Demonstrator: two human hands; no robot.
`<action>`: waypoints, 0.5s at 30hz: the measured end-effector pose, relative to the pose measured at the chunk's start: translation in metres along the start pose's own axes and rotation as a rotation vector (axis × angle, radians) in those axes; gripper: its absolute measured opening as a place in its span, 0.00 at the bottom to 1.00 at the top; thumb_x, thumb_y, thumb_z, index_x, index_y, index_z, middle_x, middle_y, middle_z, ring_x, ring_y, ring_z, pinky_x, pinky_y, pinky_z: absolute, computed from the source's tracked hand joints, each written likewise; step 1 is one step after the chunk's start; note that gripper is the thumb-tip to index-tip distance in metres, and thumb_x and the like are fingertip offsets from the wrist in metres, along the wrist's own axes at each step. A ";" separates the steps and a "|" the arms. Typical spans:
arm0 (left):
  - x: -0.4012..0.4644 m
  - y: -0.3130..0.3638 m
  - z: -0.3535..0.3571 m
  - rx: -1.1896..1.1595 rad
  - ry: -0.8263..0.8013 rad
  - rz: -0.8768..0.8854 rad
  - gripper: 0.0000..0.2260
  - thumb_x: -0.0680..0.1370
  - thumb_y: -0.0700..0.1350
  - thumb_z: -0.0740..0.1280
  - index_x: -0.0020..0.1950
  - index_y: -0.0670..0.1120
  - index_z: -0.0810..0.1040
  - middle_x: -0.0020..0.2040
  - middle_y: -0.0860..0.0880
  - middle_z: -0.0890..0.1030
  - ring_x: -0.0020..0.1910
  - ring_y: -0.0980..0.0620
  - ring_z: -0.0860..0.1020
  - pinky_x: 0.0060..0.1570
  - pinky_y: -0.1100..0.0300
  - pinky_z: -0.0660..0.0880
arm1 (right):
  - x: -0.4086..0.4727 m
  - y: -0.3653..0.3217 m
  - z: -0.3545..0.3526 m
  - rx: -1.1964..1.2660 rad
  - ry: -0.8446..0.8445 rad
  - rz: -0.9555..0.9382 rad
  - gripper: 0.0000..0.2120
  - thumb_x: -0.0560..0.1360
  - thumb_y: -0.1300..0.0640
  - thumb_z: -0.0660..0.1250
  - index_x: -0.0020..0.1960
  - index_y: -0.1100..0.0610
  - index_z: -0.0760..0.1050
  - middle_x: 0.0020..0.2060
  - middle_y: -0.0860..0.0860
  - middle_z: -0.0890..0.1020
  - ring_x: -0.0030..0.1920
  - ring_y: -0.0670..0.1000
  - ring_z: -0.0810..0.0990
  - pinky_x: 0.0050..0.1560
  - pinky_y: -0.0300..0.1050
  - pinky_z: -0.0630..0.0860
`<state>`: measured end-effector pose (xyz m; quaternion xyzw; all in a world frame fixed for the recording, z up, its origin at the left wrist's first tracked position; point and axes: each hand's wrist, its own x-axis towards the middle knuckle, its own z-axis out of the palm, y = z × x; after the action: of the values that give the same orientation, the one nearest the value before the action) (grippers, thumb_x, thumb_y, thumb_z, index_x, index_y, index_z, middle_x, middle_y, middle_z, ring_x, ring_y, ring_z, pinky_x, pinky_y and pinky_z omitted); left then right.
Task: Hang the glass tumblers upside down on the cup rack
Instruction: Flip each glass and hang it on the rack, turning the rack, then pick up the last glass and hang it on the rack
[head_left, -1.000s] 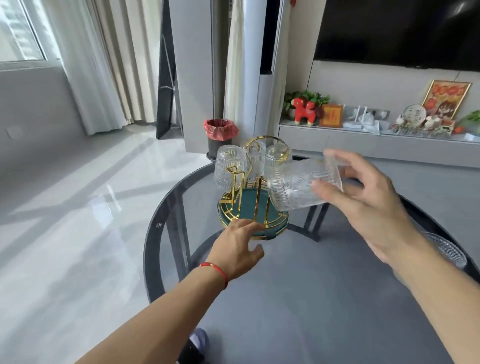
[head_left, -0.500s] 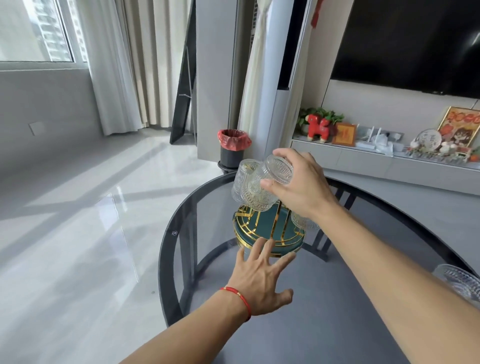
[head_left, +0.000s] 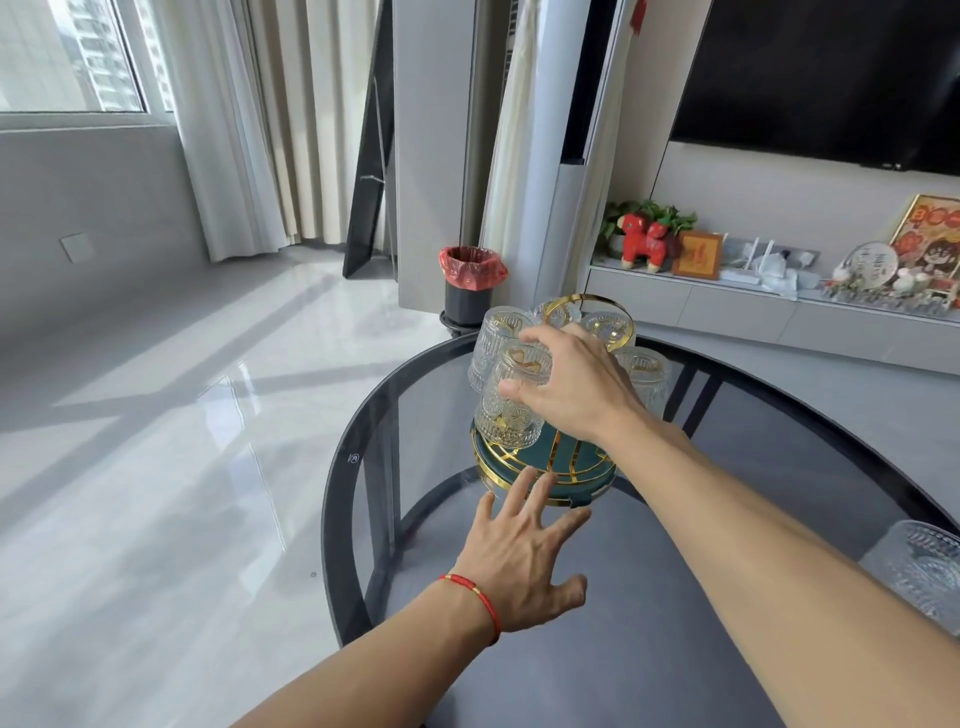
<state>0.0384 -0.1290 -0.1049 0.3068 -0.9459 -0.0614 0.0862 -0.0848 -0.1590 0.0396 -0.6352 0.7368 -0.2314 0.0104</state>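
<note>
Right hand (head_left: 576, 384) grips inverted glass tumbler (head_left: 511, 402) on cup rack (head_left: 545, 457) — left hand (head_left: 519, 561) open, fingers spread, touching rack base on tabletop (head_left: 649, 623).

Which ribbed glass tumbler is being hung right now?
Start at the round dark glass table and find the gold wire cup rack with a teal base near its far edge. Several tumblers hang there upside down; the one meant is the ribbed clear glass tumbler at the front left, the only one gripped by the right hand.
</note>
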 end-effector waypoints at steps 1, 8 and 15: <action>0.000 0.000 -0.001 0.006 0.008 -0.001 0.33 0.77 0.65 0.60 0.80 0.58 0.59 0.83 0.41 0.53 0.82 0.41 0.46 0.74 0.32 0.58 | 0.000 0.000 0.001 -0.003 0.004 0.000 0.35 0.73 0.36 0.72 0.75 0.47 0.70 0.69 0.54 0.75 0.68 0.59 0.76 0.61 0.56 0.76; 0.002 0.000 -0.008 0.019 0.063 -0.026 0.31 0.76 0.63 0.63 0.77 0.54 0.65 0.80 0.45 0.61 0.81 0.44 0.54 0.65 0.44 0.72 | -0.022 0.006 -0.001 0.002 0.016 -0.036 0.29 0.80 0.43 0.66 0.76 0.52 0.66 0.72 0.54 0.72 0.69 0.59 0.75 0.64 0.56 0.75; 0.004 0.017 -0.008 0.006 0.071 -0.110 0.27 0.77 0.59 0.63 0.75 0.51 0.67 0.81 0.44 0.60 0.81 0.43 0.54 0.65 0.45 0.74 | -0.124 0.064 -0.016 0.072 0.214 -0.065 0.18 0.79 0.57 0.68 0.67 0.56 0.75 0.66 0.50 0.76 0.65 0.50 0.76 0.64 0.41 0.70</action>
<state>0.0274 -0.1186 -0.0933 0.3605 -0.9241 -0.0522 0.1154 -0.1257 -0.0314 -0.0037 -0.6296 0.7039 -0.3244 -0.0530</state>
